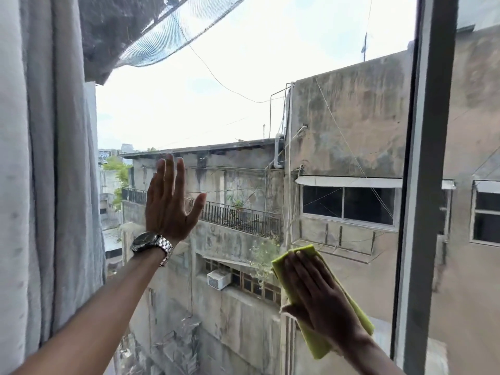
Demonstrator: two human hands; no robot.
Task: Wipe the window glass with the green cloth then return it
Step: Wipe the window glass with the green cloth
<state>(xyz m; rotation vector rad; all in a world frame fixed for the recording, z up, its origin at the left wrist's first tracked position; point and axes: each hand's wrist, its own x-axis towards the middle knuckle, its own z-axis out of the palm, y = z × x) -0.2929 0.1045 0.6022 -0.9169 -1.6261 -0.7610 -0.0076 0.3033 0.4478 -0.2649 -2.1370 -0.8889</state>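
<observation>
The window glass (243, 109) fills the middle of the view, with grey buildings and sky behind it. My right hand (315, 296) lies flat on the lower right part of the pane and presses the green cloth (359, 315) against it; the cloth sticks out above my fingertips and below my palm. My left hand (169, 201), with a metal watch on the wrist, rests against the glass higher up on the left, fingers spread and empty.
A pale grey curtain (46, 171) hangs along the left edge of the window. A dark vertical window frame (427, 185) bounds the pane on the right, with another pane beyond it.
</observation>
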